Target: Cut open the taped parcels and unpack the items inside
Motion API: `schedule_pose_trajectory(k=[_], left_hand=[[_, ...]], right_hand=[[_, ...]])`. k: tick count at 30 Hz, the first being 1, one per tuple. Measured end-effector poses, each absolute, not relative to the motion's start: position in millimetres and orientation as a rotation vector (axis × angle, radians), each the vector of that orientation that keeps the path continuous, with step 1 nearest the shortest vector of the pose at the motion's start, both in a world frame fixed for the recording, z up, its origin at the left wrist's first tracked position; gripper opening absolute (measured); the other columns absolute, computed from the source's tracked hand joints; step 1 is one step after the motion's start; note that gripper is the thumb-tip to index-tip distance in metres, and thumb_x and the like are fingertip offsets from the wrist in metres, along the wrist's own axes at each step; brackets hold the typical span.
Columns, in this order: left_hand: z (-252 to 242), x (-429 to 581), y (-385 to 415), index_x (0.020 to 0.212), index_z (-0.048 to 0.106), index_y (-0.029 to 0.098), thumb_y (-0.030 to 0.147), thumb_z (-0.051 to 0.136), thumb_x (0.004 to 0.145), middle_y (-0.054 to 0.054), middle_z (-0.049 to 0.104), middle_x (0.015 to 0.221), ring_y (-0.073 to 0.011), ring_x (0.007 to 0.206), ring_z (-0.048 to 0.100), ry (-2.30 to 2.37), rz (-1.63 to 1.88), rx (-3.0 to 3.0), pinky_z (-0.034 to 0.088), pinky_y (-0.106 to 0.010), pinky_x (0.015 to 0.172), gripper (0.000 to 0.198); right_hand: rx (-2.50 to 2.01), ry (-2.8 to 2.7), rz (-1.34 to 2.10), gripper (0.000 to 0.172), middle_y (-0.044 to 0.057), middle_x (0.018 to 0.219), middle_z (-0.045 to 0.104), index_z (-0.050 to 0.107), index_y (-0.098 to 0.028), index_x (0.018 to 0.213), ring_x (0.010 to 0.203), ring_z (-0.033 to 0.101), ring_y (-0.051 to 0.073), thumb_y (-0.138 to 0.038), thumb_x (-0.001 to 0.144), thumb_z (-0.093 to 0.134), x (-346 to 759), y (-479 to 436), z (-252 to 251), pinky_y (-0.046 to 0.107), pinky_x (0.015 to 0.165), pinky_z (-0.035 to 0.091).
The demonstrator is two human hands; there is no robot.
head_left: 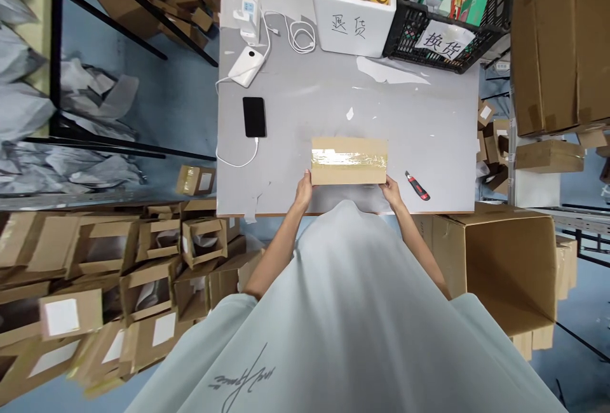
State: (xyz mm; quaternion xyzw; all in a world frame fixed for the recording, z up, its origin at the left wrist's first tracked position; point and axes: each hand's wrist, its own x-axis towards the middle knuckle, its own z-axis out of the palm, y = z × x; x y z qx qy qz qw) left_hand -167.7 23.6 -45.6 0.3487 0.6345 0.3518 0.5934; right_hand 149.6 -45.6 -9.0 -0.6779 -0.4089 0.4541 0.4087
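A brown cardboard box (350,175), with a strip of shiny tape along its top, is held at the near part of the grey table. My left hand (304,192) grips its left end, the thumb up along the side. At the near right corner, my right hand (391,193) closes on the same box, its fingers partly hidden. To the right of that hand lies a red and black box cutter (417,185). A black phone (254,117) on a white cable rests farther left.
A white bin (352,28) and a black crate (448,51) filled with packages stand at the table's far side. Near the left edge are a power bank (246,67) and a power strip (250,13). A large open carton (505,267) stands at right; several opened boxes (157,286) crowd the left floor.
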Motion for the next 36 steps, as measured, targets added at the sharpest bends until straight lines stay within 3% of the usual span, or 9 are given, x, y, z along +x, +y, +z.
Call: schedule_pose_trajectory(k=[4, 8, 14, 18, 22, 28, 31, 36], left_hand=[[-37.6, -173.0, 19.3, 0.135, 0.081, 0.017, 0.089, 0.036, 0.108, -0.022, 0.081, 0.137, -0.0375, 0.143, 0.072, 1.483, 0.863, 0.831, 0.06, -0.057, 0.122, 0.089], [-21.1, -177.8, 15.7, 0.133, 0.082, 0.016, 0.087, 0.033, 0.11, -0.02, 0.082, 0.132, -0.0349, 0.129, 0.077, 1.532, 0.942, 0.877, 0.066, -0.049, 0.11, 0.089], [-0.3, -183.9, 20.6, 0.137, 0.083, 0.019, 0.067, 0.068, 0.106, -0.015, 0.077, 0.138, -0.0319, 0.134, 0.071, 1.528, 1.045, 1.228, 0.059, -0.043, 0.117, 0.059], [-10.7, -185.4, 28.1, 0.132, 0.086, 0.019, 0.054, 0.07, 0.105, -0.015, 0.078, 0.13, -0.0326, 0.132, 0.07, 1.514, 0.952, 1.285, 0.056, -0.046, 0.122, 0.047], [-33.4, -188.1, 23.6, 0.122, 0.087, 0.02, 0.051, 0.074, 0.099, -0.014, 0.08, 0.128, -0.0333, 0.129, 0.071, 1.532, 0.879, 1.203, 0.053, -0.049, 0.126, 0.04], [-59.4, -195.4, 8.4, 0.139, 0.079, 0.018, 0.056, 0.066, 0.103, -0.018, 0.076, 0.149, -0.0321, 0.135, 0.073, 1.502, 0.84, 0.964, 0.06, -0.048, 0.119, 0.055], [-68.0, -196.1, 4.2, 0.136, 0.08, 0.017, 0.055, 0.067, 0.1, -0.018, 0.081, 0.135, -0.0321, 0.125, 0.077, 1.549, 0.778, 0.919, 0.063, -0.051, 0.113, 0.054], [-68.4, -195.1, -5.3, 0.12, 0.086, 0.019, 0.037, 0.065, 0.089, -0.012, 0.086, 0.117, -0.0324, 0.12, 0.077, 1.533, 0.702, 0.975, 0.061, -0.052, 0.116, 0.042]], right_hand=[[-1.728, -1.007, 1.095, 0.064, 0.014, 0.144, 0.081, 0.081, -0.017, 0.14, 0.137, 0.071, 0.035, -0.057, 0.091, 0.068, 151.1, -47.1, 1.1, 0.053, 0.125, 0.054], [-1.766, -1.12, 0.932, 0.064, 0.016, 0.133, 0.08, 0.083, -0.02, 0.134, 0.127, 0.07, 0.034, -0.07, 0.099, 0.066, 157.2, -45.4, 17.9, 0.051, 0.122, 0.057], [-1.812, -1.188, 0.847, 0.066, 0.01, 0.104, 0.077, 0.088, -0.025, 0.122, 0.111, 0.068, 0.031, -0.08, 0.108, 0.053, 167.2, -40.7, 29.8, 0.046, 0.113, 0.058], [-1.853, -1.204, 0.906, 0.066, 0.01, 0.097, 0.077, 0.09, -0.026, 0.111, 0.107, 0.068, 0.033, -0.082, 0.104, 0.057, 170.6, -38.9, 14.9, 0.052, 0.113, 0.058], [-1.882, -1.148, 0.977, 0.071, 0.013, 0.11, 0.082, 0.089, -0.023, 0.126, 0.116, 0.07, 0.034, -0.082, 0.099, 0.06, 168.3, -45.0, -3.9, 0.056, 0.118, 0.057], [-1.78, -0.892, 1.168, 0.074, 0.02, 0.153, 0.076, 0.075, -0.017, 0.152, 0.136, 0.073, 0.033, -0.068, 0.101, 0.062, 173.6, -64.6, -19.0, 0.054, 0.12, 0.061], [-1.862, -0.784, 1.237, 0.068, 0.021, 0.153, 0.077, 0.075, -0.016, 0.152, 0.137, 0.074, 0.034, -0.059, 0.1, 0.064, 173.9, -73.5, -24.6, 0.059, 0.12, 0.06], [-1.836, -0.826, 1.322, 0.057, 0.01, 0.148, 0.081, 0.081, -0.023, 0.144, 0.136, 0.076, 0.032, -0.045, 0.094, 0.066, 160.4, -85.9, -29.4, 0.059, 0.122, 0.059]])
